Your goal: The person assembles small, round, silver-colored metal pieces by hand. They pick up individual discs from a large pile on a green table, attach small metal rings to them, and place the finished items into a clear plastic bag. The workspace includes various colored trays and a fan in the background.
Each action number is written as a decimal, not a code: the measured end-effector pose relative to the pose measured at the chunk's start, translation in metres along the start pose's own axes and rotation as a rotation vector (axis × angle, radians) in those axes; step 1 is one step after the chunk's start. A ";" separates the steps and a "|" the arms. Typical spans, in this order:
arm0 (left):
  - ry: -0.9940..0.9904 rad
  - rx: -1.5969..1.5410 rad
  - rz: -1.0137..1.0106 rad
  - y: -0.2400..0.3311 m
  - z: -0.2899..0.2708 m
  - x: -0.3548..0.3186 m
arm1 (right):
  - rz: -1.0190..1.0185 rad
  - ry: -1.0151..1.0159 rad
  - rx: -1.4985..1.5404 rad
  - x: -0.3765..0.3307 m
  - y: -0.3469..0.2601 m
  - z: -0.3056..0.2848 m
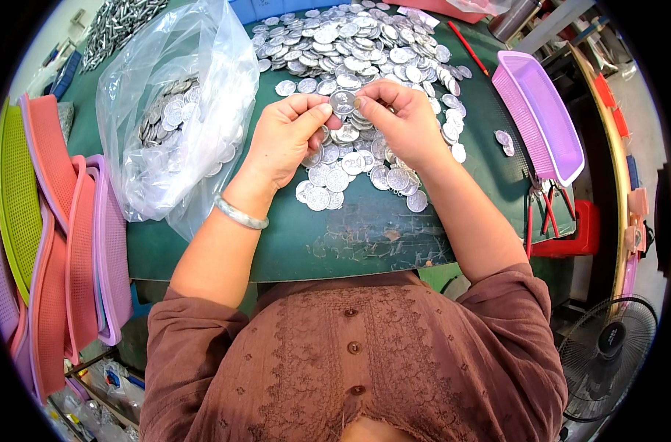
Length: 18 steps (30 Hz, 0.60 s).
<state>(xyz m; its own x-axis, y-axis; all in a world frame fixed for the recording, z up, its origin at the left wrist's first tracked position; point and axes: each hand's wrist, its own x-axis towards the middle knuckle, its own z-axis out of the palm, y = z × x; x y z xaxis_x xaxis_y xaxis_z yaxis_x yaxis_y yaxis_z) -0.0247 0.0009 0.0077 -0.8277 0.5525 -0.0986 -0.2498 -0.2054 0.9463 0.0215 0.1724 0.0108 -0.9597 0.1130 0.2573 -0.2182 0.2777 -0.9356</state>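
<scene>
**Two hands, one metal disc over a heap of them**

Both hands meet above the middle of the table. The left hand point(287, 136) and the right hand point(401, 121) pinch a single silver disc point(343, 101) between thumbs and fingertips, each hand closed narrowly on an opposite edge. Held that way, flat side up and lifted clear of the heap, the disc faces the person's eyes, which suits a close look at its surface or a fine bit of finger work on it. A silver bangle point(239, 214) sits on the left wrist.

Directly under and beyond the hands lies a wide pile of discs point(365, 44), thick at the far side and thinning to a loose scatter near the wrists, so the next piece is always within a short reach. To the left, a clear plastic bag point(166, 110) stands open and slumped, with more discs showing through its wall; its mouth is turned toward the hands. On the right, a purple basket point(538, 114) rests at the table edge, with two stray discs just beside it. A red pencil point(468, 48) lies at the far right of the pile.

The table point(365, 236) has a dark green top, scuffed pale near the front edge. Pink, green and purple trays point(55, 243) lean stacked at the left. A fan point(608, 353) stands on the floor at lower right.
</scene>
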 end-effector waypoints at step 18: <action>0.032 -0.003 0.064 0.001 0.006 -0.002 | -0.530 0.101 -0.333 0.001 -0.001 0.003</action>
<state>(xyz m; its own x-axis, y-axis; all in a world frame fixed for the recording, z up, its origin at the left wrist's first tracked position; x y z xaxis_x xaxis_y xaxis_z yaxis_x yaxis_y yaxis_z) -0.0201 0.0040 0.0102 -0.8579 0.5116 -0.0475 -0.1972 -0.2424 0.9499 0.0200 0.1694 0.0117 -0.7114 -0.0366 0.7018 -0.5768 0.6010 -0.5533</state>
